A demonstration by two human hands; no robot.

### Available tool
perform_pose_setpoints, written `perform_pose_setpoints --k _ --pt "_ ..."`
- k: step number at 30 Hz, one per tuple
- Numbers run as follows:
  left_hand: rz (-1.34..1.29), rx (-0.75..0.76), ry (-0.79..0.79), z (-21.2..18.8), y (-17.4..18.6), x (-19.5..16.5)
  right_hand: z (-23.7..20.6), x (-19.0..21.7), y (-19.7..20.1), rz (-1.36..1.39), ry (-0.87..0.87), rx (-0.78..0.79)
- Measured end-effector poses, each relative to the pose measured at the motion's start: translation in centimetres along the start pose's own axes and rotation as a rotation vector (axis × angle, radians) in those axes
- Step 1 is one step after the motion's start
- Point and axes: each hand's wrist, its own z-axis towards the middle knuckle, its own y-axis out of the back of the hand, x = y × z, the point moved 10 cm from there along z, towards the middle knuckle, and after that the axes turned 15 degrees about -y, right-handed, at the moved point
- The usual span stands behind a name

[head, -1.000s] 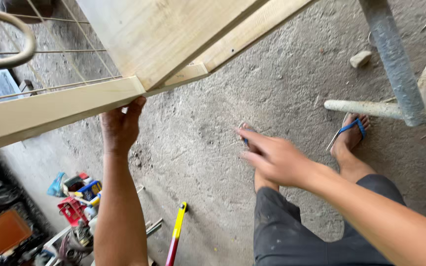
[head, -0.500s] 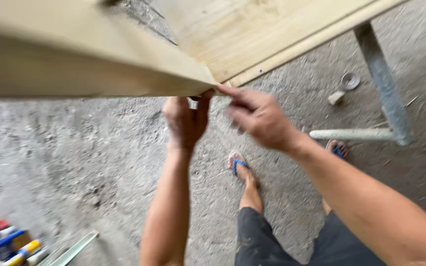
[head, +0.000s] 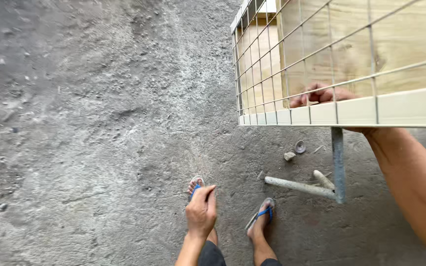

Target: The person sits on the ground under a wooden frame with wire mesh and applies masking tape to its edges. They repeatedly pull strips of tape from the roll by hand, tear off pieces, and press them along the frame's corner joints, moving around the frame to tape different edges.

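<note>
Wooden-framed wire-mesh panel [head: 351, 64] sits at upper right, above a grey metal stand [head: 337, 165] on the concrete floor [head: 85, 128]. Right hand [head: 329, 96] grips its pale lower rail, fingers [head: 316, 93] curled over the edge behind the mesh. Left hand [head: 201, 212] hangs free above the blue-strapped sandals [head: 262, 213], fingers loosely curled, holding nothing.

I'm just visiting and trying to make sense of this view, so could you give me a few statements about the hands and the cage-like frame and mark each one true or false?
1. The right hand grips the lower edge of the wire-mesh wooden frame. True.
2. The left hand also holds the frame. False: it hangs free above the concrete floor, touching nothing.
3. The person wears blue-strapped sandals. True.
4. The frame lies flat on the floor. False: it is raised, with a grey metal leg below it.
5. The left hand holds a hammer. False: no tool shows in it.
</note>
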Motion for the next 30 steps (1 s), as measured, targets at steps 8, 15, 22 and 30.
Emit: perform_pose_setpoints --k 8,15,22,30 --pt "-0.447 0.040 -0.154 11.6 -9.1 -6.0 -0.4 1.5 -1.4 -0.398 -0.011 -0.043" --pt "-0.278 -0.015 -0.349 16.6 -10.5 -11.8 -0.9 1.3 -1.5 -0.047 0.069 -0.117" --pt "-0.353 -0.118 -0.210 15.7 -9.7 -11.6 -4.9 -5.1 -1.2 0.456 0.338 -0.722" --pt "-0.211 -0.022 -0.293 17.1 -9.9 -11.8 -5.4 -5.8 -6.4 0.288 0.483 -0.609"
